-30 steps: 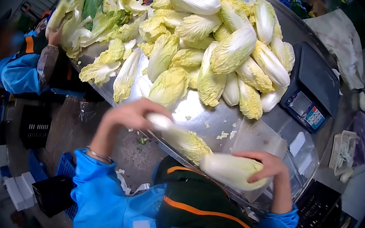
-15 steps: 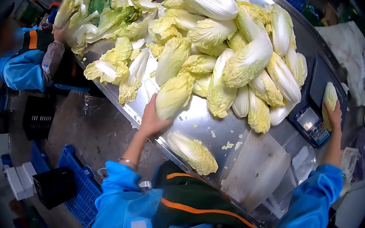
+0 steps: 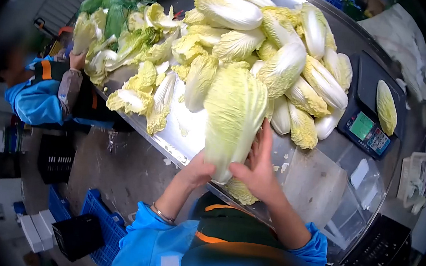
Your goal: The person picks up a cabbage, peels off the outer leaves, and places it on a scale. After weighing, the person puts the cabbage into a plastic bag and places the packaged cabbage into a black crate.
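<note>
I hold a napa cabbage [image 3: 233, 117] upright in front of me, its pale base toward my body. My left hand [image 3: 200, 168] grips it at the lower left, fingers mostly hidden behind it. My right hand [image 3: 259, 165] closes on the lower right side, thumb across the base. Behind it lies a heap of napa cabbages [image 3: 285, 67] on the metal table [image 3: 180, 142]. Another cabbage [image 3: 242, 192] is near the table's front edge, mostly covered by my hands and the held one. One small cabbage [image 3: 386, 107] rests on the digital scale [image 3: 382, 74], apart from my hands.
Loose leaves [image 3: 146, 93] and a green net [image 3: 121, 15] are at the left. A co-worker [image 3: 42, 91] there holds a cabbage. Clear plastic sheets [image 3: 318, 188] lie at the front right. Blue crates [image 3: 98, 222] and a black crate [image 3: 78, 236] stand on the floor.
My right hand has left the small cabbage on the scale and come over to the held cabbage. My left hand has brought that cabbage closer and upright. The scale's display now glows green.
</note>
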{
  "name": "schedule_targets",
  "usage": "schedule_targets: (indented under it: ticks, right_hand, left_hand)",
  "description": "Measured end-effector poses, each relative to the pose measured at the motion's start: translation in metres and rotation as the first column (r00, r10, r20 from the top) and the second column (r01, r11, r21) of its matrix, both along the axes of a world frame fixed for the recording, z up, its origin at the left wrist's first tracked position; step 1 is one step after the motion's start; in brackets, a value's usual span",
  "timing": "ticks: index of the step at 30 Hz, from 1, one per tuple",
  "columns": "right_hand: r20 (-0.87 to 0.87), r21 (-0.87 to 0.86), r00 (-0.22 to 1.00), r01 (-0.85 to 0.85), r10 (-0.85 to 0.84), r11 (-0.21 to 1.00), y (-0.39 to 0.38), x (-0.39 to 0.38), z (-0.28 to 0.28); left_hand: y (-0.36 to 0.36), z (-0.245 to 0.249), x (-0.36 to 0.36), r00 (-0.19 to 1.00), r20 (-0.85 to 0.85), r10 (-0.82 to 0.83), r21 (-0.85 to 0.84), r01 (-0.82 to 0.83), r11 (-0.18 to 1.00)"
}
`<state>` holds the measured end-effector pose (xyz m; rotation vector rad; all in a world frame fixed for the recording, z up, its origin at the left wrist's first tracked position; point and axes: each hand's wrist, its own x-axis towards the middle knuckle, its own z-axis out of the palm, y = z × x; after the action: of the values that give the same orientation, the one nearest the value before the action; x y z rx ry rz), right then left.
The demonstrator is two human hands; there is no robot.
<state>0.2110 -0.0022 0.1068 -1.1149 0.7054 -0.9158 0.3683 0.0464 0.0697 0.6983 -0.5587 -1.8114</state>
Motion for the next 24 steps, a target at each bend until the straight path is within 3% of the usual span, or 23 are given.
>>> schedule_targets:
  ticks: [1, 2, 4, 7, 10, 11, 14, 15, 18, 19, 20, 22, 24]
  right_hand:
    - [-0.116, -0.127, 0.993, 0.005, -0.020, 0.992, 0.003, 0.002, 0.004]
    - [-0.233, -0.251, 0.971, -0.007, -0.054, 0.968, 0.004, 0.005, 0.008]
    - [-0.073, -0.187, 0.981, 0.164, -0.181, 0.968, 0.003, 0.009, 0.008]
    - [0.246, 0.099, 0.927, 0.268, -0.284, 0.958, -0.006, 0.013, 0.012]
    - [0.166, 0.162, 0.964, 0.183, -0.210, 0.970, -0.014, 0.010, 0.015]
    - [0.214, -0.012, 0.948, 0.242, -0.234, 0.970, -0.012, 0.018, 0.021]
    - [0.055, -0.285, 0.982, 0.191, -0.182, 0.939, -0.011, 0.034, 0.026]
    - [0.004, -0.358, 0.952, 0.288, -0.306, 0.888, -0.011, 0.039, 0.027]
    - [0.032, -0.008, 0.920, 0.392, -0.391, 0.920, -0.018, 0.042, 0.008]
    - [0.002, -0.072, 0.916, 0.401, -0.402, 0.913, -0.020, 0.045, 0.013]
    - [0.000, 0.070, 0.912, 0.409, -0.410, 0.910, -0.023, 0.048, 0.013]
    - [-0.009, 0.349, 0.908, 0.395, -0.418, 0.850, -0.031, 0.053, 0.013]
    - [-0.052, 0.425, 0.908, 0.397, -0.416, 0.814, -0.037, 0.059, 0.013]
  left_hand:
    - [-0.004, 0.005, -0.002, 0.923, 0.384, -0.004, -0.040, 0.021, 0.999]
    - [-0.004, 0.011, -0.006, 0.863, 0.498, 0.082, -0.100, -0.037, 0.994]
    - [0.007, 0.023, -0.016, 0.686, 0.670, 0.284, -0.242, -0.159, 0.957]
    - [0.010, 0.025, -0.019, 0.621, 0.609, 0.494, -0.339, -0.360, 0.869]
    - [0.020, 0.021, -0.008, 0.429, 0.706, 0.564, -0.400, -0.415, 0.817]
    - [0.022, 0.021, -0.005, 0.354, 0.747, 0.562, -0.410, -0.420, 0.810]
    - [0.028, 0.025, 0.001, 0.070, 0.798, 0.598, -0.548, -0.330, 0.769]
    - [0.029, 0.024, 0.004, 0.062, 0.790, 0.610, -0.559, -0.339, 0.757]
    - [0.034, 0.018, 0.017, 0.077, 0.751, 0.656, -0.579, -0.402, 0.709]
    - [0.037, 0.017, 0.022, 0.104, 0.729, 0.677, -0.578, -0.437, 0.690]
    - [0.038, 0.017, 0.028, 0.127, 0.706, 0.697, -0.576, -0.469, 0.669]
    - [0.036, 0.015, 0.039, 0.428, 0.475, 0.769, -0.412, -0.664, 0.624]
    - [0.033, 0.014, 0.051, 0.591, 0.116, 0.798, -0.185, -0.776, 0.602]
